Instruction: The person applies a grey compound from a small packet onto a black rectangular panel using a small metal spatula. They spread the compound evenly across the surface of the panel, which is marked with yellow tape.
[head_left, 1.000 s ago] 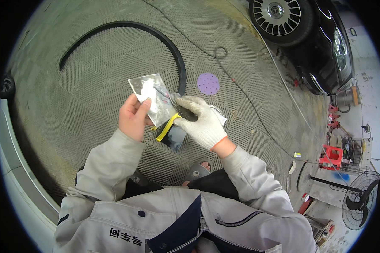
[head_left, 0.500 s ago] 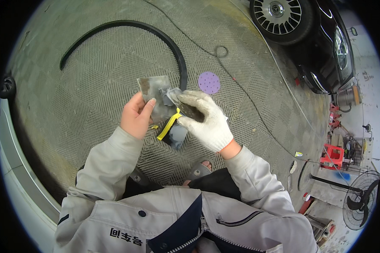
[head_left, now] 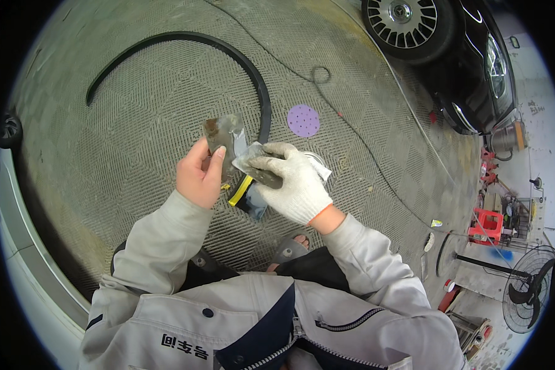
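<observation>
My bare left hand (head_left: 197, 174) is closed on a stained flat scraper plate (head_left: 216, 131), thumb on its face. Light grey putty (head_left: 239, 142) clings to the plate's right edge. My right hand (head_left: 297, 188), in a white knitted glove, grips a second putty scraper (head_left: 266, 176), smeared with grey. Its front edge meets or nearly meets the plate at the putty. Below both hands lies the end of a black curved trim strip (head_left: 253, 66), with yellow tape (head_left: 240, 190) and a grey-smeared patch (head_left: 256, 206). My right hand partly hides a white round item (head_left: 319, 164).
A purple perforated sanding disc (head_left: 303, 121) lies on the ribbed floor (head_left: 166, 123). A dark hose (head_left: 367, 142) runs across to the right. A black car (head_left: 462, 74) stands at upper right, a red stool (head_left: 487, 226) and a fan (head_left: 529, 290) at right. A pale car panel (head_left: 24, 228) borders the left.
My right hand has turned and moved slightly left and down, its scraper now lying flatter. The putty shows as a strip along the plate's edge. The left hand's plate has tilted.
</observation>
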`<move>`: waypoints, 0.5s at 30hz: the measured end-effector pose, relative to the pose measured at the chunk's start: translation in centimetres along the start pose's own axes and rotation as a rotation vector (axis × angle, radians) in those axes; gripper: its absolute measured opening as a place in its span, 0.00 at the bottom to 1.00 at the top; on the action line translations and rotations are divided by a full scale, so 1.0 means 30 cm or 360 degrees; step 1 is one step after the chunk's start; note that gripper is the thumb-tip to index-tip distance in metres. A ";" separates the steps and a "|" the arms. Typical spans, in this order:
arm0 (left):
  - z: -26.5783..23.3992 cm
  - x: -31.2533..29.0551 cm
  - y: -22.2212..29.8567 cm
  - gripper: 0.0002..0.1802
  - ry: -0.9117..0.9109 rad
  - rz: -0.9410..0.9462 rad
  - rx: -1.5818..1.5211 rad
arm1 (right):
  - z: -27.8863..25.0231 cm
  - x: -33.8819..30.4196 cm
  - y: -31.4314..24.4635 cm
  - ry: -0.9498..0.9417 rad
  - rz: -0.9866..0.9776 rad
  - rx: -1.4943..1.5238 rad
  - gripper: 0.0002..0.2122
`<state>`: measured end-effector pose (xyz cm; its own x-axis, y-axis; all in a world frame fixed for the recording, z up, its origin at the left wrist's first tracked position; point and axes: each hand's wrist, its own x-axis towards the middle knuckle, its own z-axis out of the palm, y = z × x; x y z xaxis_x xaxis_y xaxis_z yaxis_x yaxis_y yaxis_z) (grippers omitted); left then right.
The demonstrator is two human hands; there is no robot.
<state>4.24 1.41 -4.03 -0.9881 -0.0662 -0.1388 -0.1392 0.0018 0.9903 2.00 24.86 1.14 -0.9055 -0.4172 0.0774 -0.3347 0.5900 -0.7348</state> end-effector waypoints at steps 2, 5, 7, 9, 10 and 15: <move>-0.015 0.003 -0.004 0.14 0.0002 0.0059 -0.0030 | -0.002 -0.009 -0.004 0.0050 -0.0023 -0.0029 0.21; -0.014 0.000 -0.004 0.13 0.0010 -0.0055 -0.0231 | -0.010 -0.017 -0.003 0.0010 0.0164 0.0566 0.29; -0.005 -0.001 -0.002 0.13 0.0010 -0.0080 -0.0619 | -0.013 -0.012 0.003 -0.0193 0.0370 0.0756 0.30; -0.019 0.018 0.005 0.15 0.0125 -0.0200 -0.0669 | -0.021 0.000 0.018 -0.0169 0.0414 0.0374 0.28; -0.025 0.028 0.006 0.16 0.0234 -0.0344 -0.0671 | -0.029 0.007 0.029 -0.0195 0.0423 0.0175 0.27; -0.040 0.058 -0.014 0.19 0.0279 -0.0258 -0.0739 | -0.043 0.012 0.078 0.0245 0.1005 0.1545 0.27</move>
<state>2.65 0.10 -4.69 -0.9249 -0.1948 -0.3264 -0.2068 -0.4625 0.8621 0.56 26.97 0.31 -0.8842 -0.1110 -0.4537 0.4659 -0.1415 -0.8735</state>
